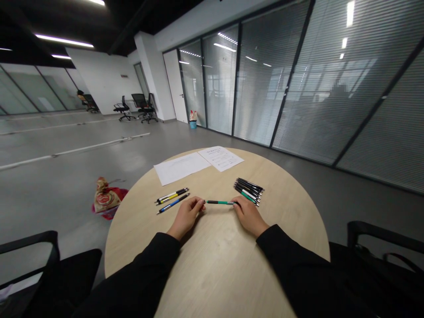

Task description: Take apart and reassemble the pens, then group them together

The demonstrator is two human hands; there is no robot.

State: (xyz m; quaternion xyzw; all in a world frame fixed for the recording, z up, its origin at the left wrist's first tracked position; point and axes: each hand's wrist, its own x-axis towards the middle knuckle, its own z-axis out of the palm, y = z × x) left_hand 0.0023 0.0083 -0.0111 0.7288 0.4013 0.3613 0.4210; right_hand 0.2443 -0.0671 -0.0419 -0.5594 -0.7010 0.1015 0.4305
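A green pen with a dark grip lies level between my two hands, just above or on the table. My right hand pinches its right end. My left hand has its thumb and fingers closed at the pen's left tip, which they partly cover. To the left of my left hand lie a white pen, a yellow pen and a blue pen. Beyond my right hand is a row of several pens, mostly black, with white and green ones nearest me.
Two sheets of paper lie at the far side of the round wooden table. Black chairs stand at both sides. A red and tan bag sits on the floor at left. A glass partition with blinds runs behind.
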